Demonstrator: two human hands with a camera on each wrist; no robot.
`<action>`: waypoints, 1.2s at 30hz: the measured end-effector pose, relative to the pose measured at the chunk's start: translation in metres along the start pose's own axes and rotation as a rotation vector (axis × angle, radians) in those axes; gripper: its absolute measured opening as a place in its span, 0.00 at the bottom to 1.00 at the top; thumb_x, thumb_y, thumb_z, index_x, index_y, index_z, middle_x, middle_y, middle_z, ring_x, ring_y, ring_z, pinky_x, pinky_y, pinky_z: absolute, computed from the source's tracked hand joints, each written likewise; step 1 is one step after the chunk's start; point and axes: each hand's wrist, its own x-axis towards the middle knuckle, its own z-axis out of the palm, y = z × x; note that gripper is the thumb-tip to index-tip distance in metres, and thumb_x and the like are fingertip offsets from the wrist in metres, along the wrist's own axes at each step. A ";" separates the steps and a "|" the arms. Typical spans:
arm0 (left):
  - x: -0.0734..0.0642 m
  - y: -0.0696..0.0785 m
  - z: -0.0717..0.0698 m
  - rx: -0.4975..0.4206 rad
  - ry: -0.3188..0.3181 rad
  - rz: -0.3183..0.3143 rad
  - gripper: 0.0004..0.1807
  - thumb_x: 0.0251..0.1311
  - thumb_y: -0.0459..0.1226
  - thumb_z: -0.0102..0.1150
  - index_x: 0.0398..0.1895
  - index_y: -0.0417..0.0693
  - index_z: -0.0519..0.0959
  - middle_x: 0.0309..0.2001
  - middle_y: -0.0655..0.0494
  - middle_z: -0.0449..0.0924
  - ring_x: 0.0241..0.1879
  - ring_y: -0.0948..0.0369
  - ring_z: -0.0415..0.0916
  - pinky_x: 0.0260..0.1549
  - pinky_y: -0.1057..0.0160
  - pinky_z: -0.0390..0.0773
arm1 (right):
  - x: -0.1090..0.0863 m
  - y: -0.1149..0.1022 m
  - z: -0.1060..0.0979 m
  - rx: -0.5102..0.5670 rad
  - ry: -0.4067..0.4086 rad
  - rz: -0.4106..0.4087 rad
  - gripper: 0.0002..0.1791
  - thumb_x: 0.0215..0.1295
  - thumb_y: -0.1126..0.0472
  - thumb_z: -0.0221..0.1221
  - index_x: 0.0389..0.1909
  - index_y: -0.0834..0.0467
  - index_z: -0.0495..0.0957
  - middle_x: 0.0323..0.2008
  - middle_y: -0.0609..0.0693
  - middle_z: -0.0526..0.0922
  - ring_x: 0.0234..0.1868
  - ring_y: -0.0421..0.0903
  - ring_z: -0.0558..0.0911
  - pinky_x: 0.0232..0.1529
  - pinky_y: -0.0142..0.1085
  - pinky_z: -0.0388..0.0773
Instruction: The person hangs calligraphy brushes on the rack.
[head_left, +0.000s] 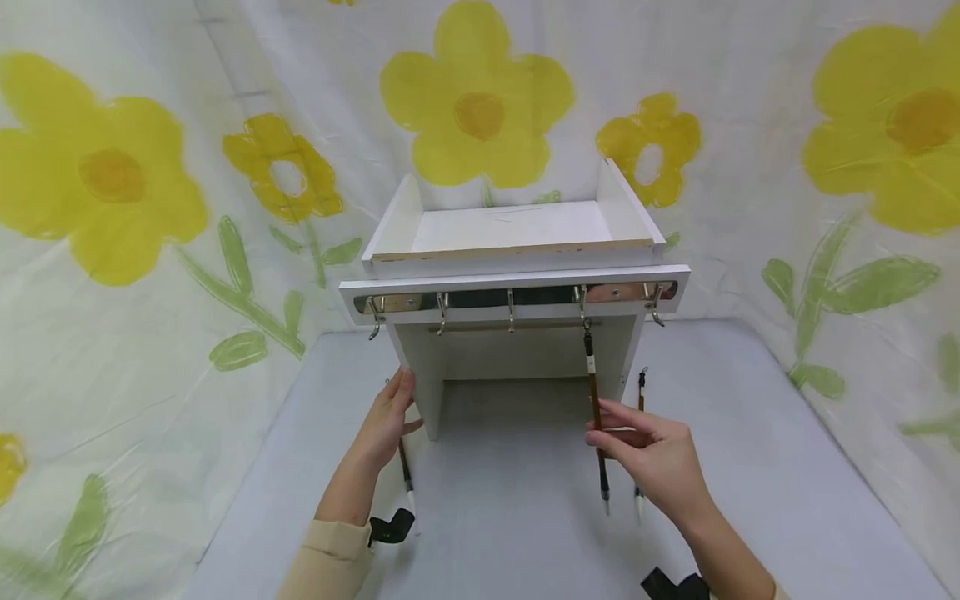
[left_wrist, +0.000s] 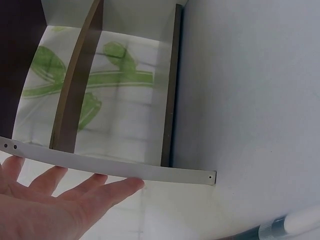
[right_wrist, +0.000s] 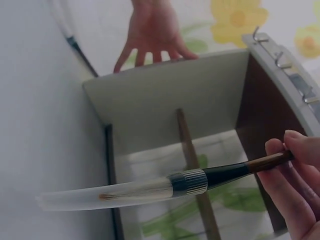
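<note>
A white wooden shelf (head_left: 525, 346) stands on the table, with a hook rail (head_left: 480, 297) across its front. My left hand (head_left: 386, 417) rests against the shelf's left side panel, fingers spread and fairly straight along its edge (left_wrist: 110, 166). With thumb and fingers, my right hand (head_left: 648, 446) pinches a calligraphy brush (head_left: 592, 371) by its brown handle. The brush points tip down, and its top loop is right at the fourth hook (head_left: 582, 302) from the left. A clear cap covers its pale bristles (right_wrist: 140, 192) in the right wrist view.
A second brush (head_left: 641, 392) lies on the table right of the shelf. Another brush (head_left: 406, 467) lies at the left, partly behind my left hand. The pale table (head_left: 495, 517) extends in front, and a flower-printed curtain (head_left: 315, 50) hangs behind.
</note>
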 end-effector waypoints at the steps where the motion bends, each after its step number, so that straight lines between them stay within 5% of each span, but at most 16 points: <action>1: 0.000 0.000 -0.001 -0.005 0.005 -0.001 0.42 0.74 0.63 0.35 0.83 0.56 0.43 0.82 0.47 0.42 0.79 0.41 0.47 0.64 0.33 0.67 | 0.001 0.001 0.001 -0.004 -0.005 0.000 0.24 0.57 0.65 0.73 0.56 0.60 0.83 0.39 0.56 0.90 0.35 0.42 0.90 0.36 0.33 0.87; 21: -0.002 0.004 -0.001 -0.016 -0.029 0.008 0.40 0.77 0.61 0.33 0.83 0.54 0.40 0.82 0.46 0.37 0.79 0.39 0.44 0.65 0.32 0.65 | 0.016 0.015 0.011 -0.076 0.036 0.009 0.24 0.57 0.64 0.73 0.56 0.62 0.83 0.39 0.55 0.90 0.37 0.37 0.89 0.37 0.29 0.86; 36: -0.002 0.004 -0.001 -0.016 -0.027 -0.003 0.41 0.76 0.61 0.34 0.83 0.54 0.39 0.82 0.45 0.36 0.79 0.38 0.43 0.65 0.32 0.64 | 0.034 0.038 0.019 -0.150 0.030 0.034 0.15 0.62 0.60 0.71 0.48 0.61 0.86 0.42 0.52 0.90 0.41 0.40 0.89 0.43 0.24 0.83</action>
